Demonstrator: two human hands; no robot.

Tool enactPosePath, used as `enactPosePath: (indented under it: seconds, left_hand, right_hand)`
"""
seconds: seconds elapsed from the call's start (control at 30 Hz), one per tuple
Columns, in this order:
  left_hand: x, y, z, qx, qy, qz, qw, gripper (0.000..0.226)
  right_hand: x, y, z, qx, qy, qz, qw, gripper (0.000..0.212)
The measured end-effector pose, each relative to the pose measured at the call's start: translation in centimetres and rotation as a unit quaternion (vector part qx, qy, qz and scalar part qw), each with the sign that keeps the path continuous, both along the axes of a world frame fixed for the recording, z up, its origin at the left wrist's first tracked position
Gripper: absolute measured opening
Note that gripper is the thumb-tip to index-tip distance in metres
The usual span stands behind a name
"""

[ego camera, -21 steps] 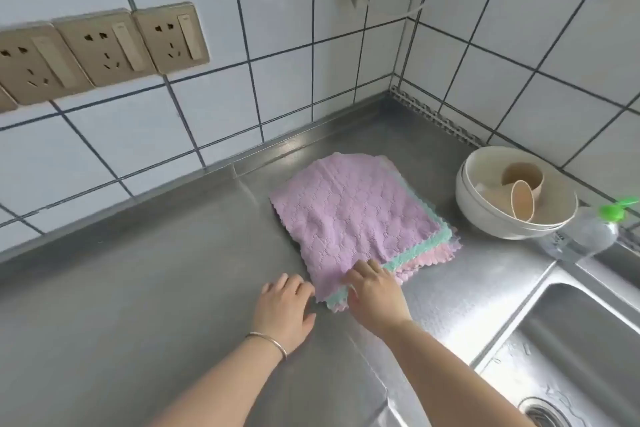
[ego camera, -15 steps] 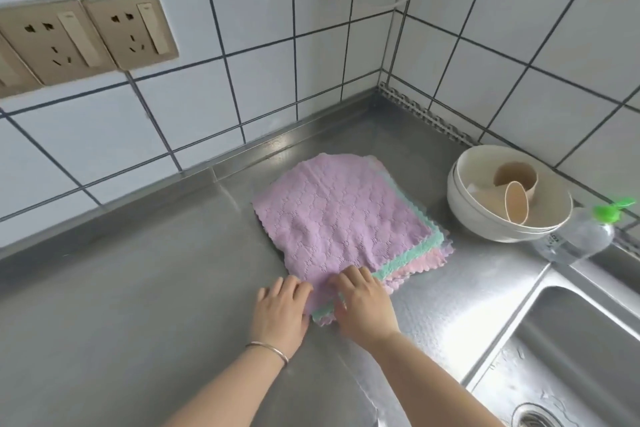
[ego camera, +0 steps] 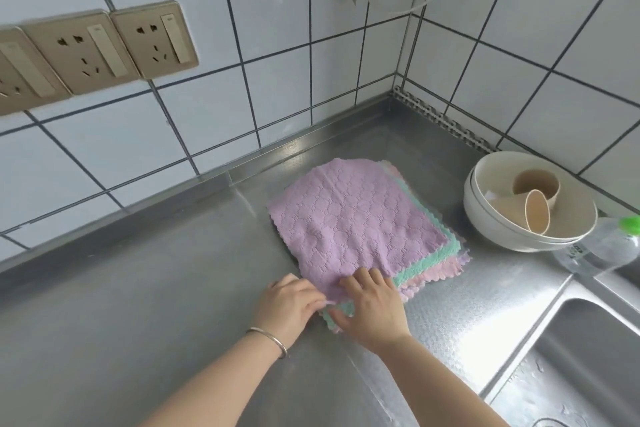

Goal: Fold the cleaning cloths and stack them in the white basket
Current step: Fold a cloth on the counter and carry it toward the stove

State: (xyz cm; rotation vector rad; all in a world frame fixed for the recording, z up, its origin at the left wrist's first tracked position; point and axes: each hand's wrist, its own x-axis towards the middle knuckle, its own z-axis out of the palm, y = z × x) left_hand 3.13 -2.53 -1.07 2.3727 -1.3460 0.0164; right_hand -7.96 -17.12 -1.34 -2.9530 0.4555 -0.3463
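Left hand point(ego camera: 289, 305) and right hand point(ego camera: 372, 310) pinched the purple cloth point(ego camera: 349, 218) at its near corner, fingers pressed together. Risk: the green cloth point(ego camera: 427, 262) beneath clinging and lifting too, disturbing the pile on the bench point(ego camera: 138, 305).

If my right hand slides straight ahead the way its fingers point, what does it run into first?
The right hand already rests on the purple cloth; sliding on, it would cross that cloth and probably reach the steel backsplash first.

Under my hands the brushed stainless-steel countertop point(ego camera: 145, 295) looks dull grey with soft glare. The lilac quilted microfibre cloth point(ego camera: 349, 222) is matt and nubbly with scalloped edges. The glossy white ceramic wall tiles point(ego camera: 540, 107) shine; the cream bowl point(ego camera: 498, 229) looks smooth.
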Motion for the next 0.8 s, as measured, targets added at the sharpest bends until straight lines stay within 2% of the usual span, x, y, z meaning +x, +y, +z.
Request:
enactPosePath:
  seconds: [0.07,0.13,0.2,0.37,0.47,0.57,0.63,0.73,0.8]
  left_hand:
    - [0.1,0.2,1.0,-0.037,0.04,-0.003,0.999,0.027]
    - [0.3,0.5,2.4,-0.074,0.083,0.007,0.994,0.028]
    - [0.6,1.2,4.4,-0.108,0.1,0.017,0.989,0.027]
    - [2.0,4.2,9.5,-0.178,0.104,0.086,0.975,0.03]
    - [2.9,7.1,13.1,-0.207,0.106,0.112,0.966,0.033]
    - [3.1,11.2,16.0,-0.254,0.091,0.149,0.951,0.027]
    - [3.0,14.3,17.0,-0.286,0.094,0.195,0.933,0.019]
    - [2.4,19.4,17.9,-0.296,0.114,0.266,0.91,0.012]
    - [1.5,23.0,18.3,-0.295,0.114,0.303,0.899,0.021]
  right_hand:
    - [0.7,0.0,1.1,-0.034,-0.001,0.01,0.999,0.031]
    - [1.3,-0.4,2.0,-0.061,-0.019,0.019,0.998,0.015]
    - [1.7,-1.0,3.1,-0.064,-0.027,0.01,0.998,0.025]
    - [1.5,-3.8,6.1,-0.035,-0.065,-0.071,0.995,0.021]
    - [1.2,-4.3,8.6,-0.029,-0.082,-0.076,0.993,0.018]
    - [0.8,-3.6,11.3,0.046,-0.089,-0.086,0.991,0.008]
    - [0.7,-2.9,12.7,0.108,-0.064,-0.106,0.986,0.008]
    - [0.9,-0.8,14.7,0.131,-0.013,-0.06,0.989,0.012]
    - [1.4,1.9,16.8,0.17,0.064,-0.01,0.983,0.009]
